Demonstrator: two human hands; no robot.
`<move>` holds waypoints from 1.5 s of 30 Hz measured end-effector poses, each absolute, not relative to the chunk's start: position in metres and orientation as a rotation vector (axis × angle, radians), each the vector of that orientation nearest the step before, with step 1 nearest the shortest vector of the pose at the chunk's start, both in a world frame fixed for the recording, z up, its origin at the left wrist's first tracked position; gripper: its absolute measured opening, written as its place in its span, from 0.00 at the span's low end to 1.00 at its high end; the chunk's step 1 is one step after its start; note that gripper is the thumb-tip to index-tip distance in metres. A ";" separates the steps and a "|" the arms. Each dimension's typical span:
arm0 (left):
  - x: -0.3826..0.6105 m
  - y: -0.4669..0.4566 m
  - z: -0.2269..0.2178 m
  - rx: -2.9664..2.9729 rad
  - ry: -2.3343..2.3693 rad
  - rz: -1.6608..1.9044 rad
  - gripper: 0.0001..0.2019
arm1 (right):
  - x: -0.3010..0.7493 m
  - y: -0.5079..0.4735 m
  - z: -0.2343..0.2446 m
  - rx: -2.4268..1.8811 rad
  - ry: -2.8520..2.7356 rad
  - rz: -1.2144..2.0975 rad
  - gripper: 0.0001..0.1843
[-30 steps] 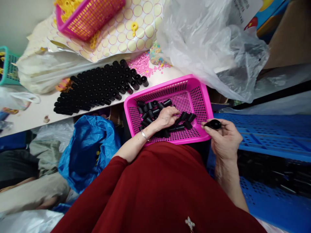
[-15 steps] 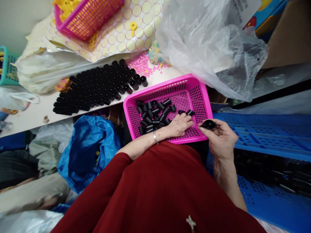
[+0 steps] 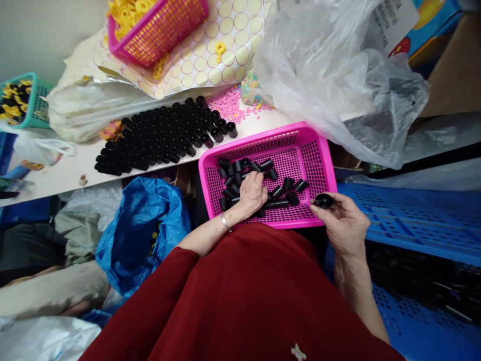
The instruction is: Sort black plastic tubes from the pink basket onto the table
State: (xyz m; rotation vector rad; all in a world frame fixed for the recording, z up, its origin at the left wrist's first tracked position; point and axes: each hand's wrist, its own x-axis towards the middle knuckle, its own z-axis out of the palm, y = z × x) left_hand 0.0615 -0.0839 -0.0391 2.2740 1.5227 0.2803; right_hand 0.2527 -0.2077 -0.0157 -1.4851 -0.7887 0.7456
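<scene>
A pink plastic basket (image 3: 328, 170) lies in front of me with many short black plastic cylinders (image 3: 288, 183) loose inside it. Among those cylinders, toward the basket's left half, is my left hand (image 3: 252, 194), back upward and fingers bent down out of sight. It is unclear whether they grip a piece. My right hand (image 3: 343, 215) is just beyond the basket's front right corner, closed on a black plastic cap (image 3: 323, 201) held between thumb and fingers, its hollow end facing up.
Rows of upright black cylinders (image 3: 161, 133) stand on the white table (image 3: 77, 175), beside scattered pink beads (image 3: 229, 104). Behind are a pink basket (image 3: 165, 35) of yellow parts and a clear plastic bag (image 3: 319, 65). A blue sack (image 3: 139, 235) sits left; blue crates (image 3: 413, 215) stand right.
My left hand has moved left across the basket, and several cylinders now lie spread toward its right side. The right hand still holds the black cap. The whole view has shifted slightly.
</scene>
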 end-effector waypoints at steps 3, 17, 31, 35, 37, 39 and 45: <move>0.068 -0.087 -0.036 2.209 1.358 0.247 0.21 | 0.253 -0.208 -0.015 -1.501 -0.787 0.742 0.23; -0.017 -0.041 -0.036 1.765 1.595 0.963 0.10 | 0.251 -0.209 -0.018 -1.479 -0.711 0.741 0.22; -0.032 -0.089 -0.017 2.146 2.088 0.500 0.23 | 0.242 -0.201 -0.052 -1.640 -1.093 0.675 0.23; -0.045 -0.088 -0.018 1.903 2.132 0.539 0.29 | 0.243 -0.203 -0.052 -1.656 -1.095 0.657 0.23; -0.054 -0.083 -0.024 1.873 2.034 0.634 0.30 | 0.242 -0.204 -0.050 -1.648 -1.084 0.663 0.22; -0.062 -0.078 -0.029 1.879 1.977 0.712 0.32 | 0.240 -0.204 -0.046 -1.630 -1.064 0.687 0.23; -0.071 -0.063 -0.024 1.902 1.882 0.696 0.35 | 0.228 -0.203 -0.030 -1.543 -0.992 0.907 0.24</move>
